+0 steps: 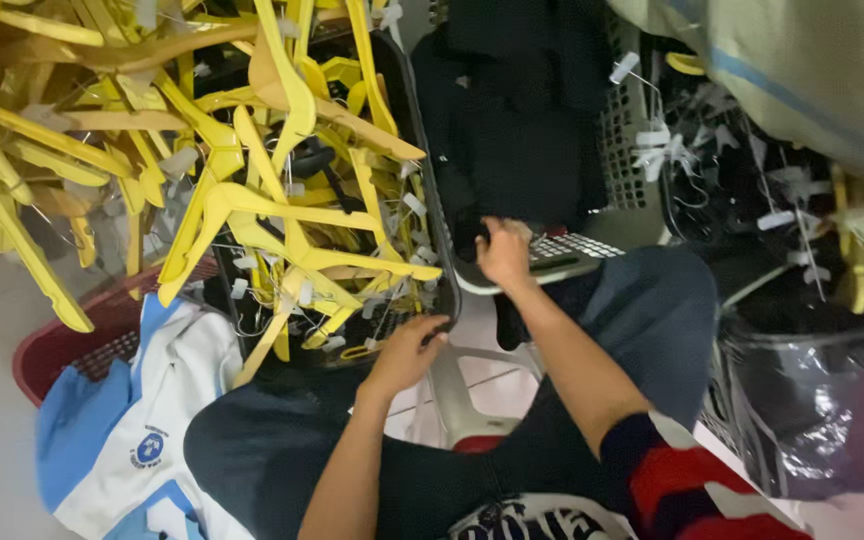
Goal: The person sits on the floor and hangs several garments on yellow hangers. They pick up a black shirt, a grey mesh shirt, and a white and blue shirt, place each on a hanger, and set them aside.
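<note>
I sit with my knees apart in dark trousers. My left hand (404, 352) grips the near rim of a black basket (436, 262) piled with yellow plastic hangers (282, 215). My right hand (503, 252) reaches forward and closes on black cloth (512, 130) heaped in a grey-white basket (592, 255) straight ahead. The fingertips of that hand are buried in the cloth.
A red basket (52, 345) at the left holds a white and blue garment (142, 420). More yellow hangers spill over the upper left. A black crate (722, 170) of hangers with white clips stands at the right, with a plastic-wrapped dark bundle (812, 400) below it and a large pale sack (812, 70) above.
</note>
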